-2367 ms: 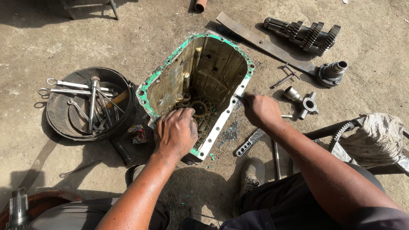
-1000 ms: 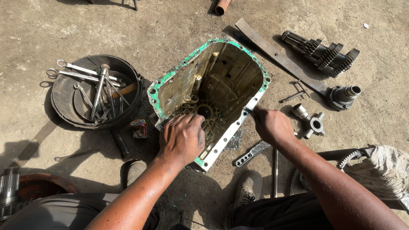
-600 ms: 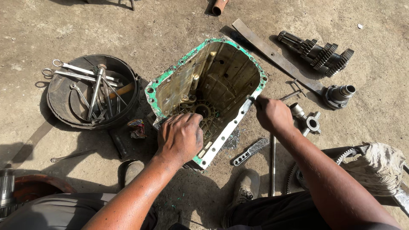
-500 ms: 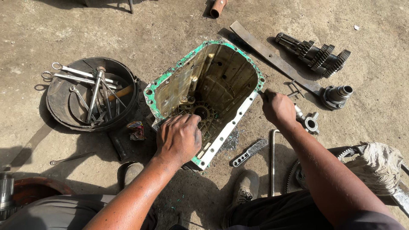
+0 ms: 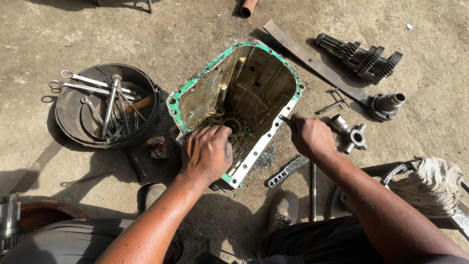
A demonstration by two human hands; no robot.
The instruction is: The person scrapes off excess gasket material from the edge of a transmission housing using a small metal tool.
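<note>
An open metal gearbox housing [image 5: 254,83] lies on the concrete, its flange rimmed with green gasket remains, a gear visible deep inside. My left hand [image 5: 207,154] grips the housing's near rim and holds it steady. My right hand [image 5: 310,137] is closed on a thin dark scraping tool [image 5: 286,119] whose tip touches the right flange. Scraped green flakes lie on the ground beside that flange.
A round black pan [image 5: 105,105] of spanners sits at left. A gear shaft [image 5: 361,56], a flat steel bar [image 5: 312,61], a flanged hub [image 5: 386,105], a cross joint [image 5: 354,137] and a rag [image 5: 430,183] lie at right. A file [image 5: 288,171] and my shoe [image 5: 283,215] are close below.
My right hand has slid along the right flange with the tool, further from me. My left hand stays on the near rim. The camera has shifted slightly.
</note>
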